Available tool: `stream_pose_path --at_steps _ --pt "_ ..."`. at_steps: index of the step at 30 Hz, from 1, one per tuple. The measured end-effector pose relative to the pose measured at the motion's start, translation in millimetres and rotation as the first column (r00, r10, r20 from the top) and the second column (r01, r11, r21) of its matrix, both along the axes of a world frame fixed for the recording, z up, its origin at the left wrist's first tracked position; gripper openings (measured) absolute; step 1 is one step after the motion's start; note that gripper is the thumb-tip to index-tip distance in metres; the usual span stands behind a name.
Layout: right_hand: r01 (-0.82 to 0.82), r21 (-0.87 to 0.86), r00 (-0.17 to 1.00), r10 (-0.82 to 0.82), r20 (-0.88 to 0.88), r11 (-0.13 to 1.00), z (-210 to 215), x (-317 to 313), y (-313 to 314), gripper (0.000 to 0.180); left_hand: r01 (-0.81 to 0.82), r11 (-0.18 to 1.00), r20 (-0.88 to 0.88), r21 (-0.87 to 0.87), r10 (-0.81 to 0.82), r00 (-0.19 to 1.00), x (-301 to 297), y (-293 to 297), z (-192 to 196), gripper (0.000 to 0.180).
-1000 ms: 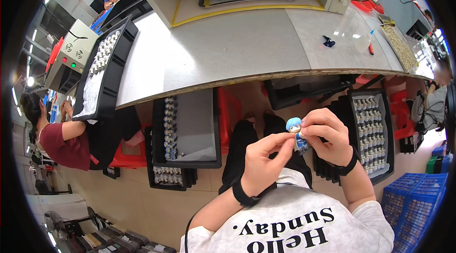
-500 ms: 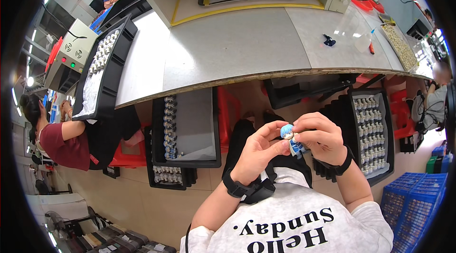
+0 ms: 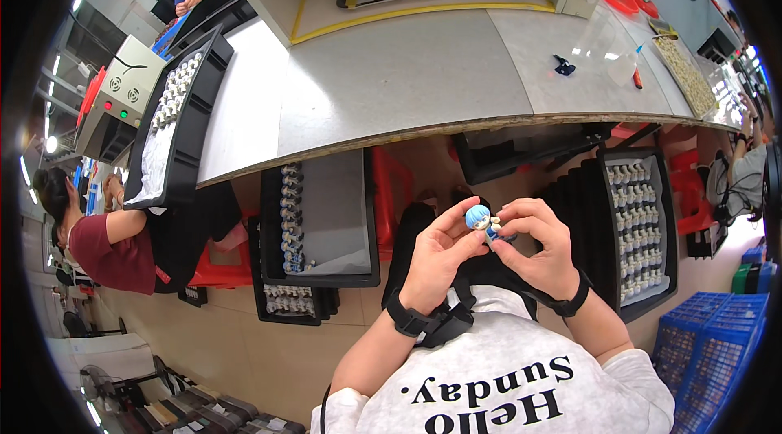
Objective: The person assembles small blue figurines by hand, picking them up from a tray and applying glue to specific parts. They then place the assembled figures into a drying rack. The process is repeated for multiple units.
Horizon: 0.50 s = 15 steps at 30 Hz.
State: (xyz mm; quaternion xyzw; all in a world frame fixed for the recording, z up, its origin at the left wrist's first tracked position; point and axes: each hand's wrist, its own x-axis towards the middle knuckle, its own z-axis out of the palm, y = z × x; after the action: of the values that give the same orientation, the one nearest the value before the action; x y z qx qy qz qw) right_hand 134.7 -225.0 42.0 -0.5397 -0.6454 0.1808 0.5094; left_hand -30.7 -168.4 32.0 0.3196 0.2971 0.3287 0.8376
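Figurine: the small blue-haired figurine is sitting between both hands, above the lap, below the workbench edge.
Left hand: fingertips are now pinching its head, having closed in.
Right hand: is still gripping the body.
Change: the figurine has drifted slightly lower and leftward, so fitting looks underway.
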Motion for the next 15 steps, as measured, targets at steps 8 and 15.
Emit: stream_pose_path --at_steps 8,15 --pt "0.065 -0.037 0.998 -0.065 0.003 0.997 -7 -9 -2 0.021 0.008 0.969 0.068 -0.245 0.009 0.998 1 -2 -3 0.044" --pt "0.095 -0.092 0.995 -0.095 0.004 0.991 -6 -12 -4 0.021 0.072 0.92 0.144 -0.385 -0.017 0.989 -2 -1 -12 0.044"
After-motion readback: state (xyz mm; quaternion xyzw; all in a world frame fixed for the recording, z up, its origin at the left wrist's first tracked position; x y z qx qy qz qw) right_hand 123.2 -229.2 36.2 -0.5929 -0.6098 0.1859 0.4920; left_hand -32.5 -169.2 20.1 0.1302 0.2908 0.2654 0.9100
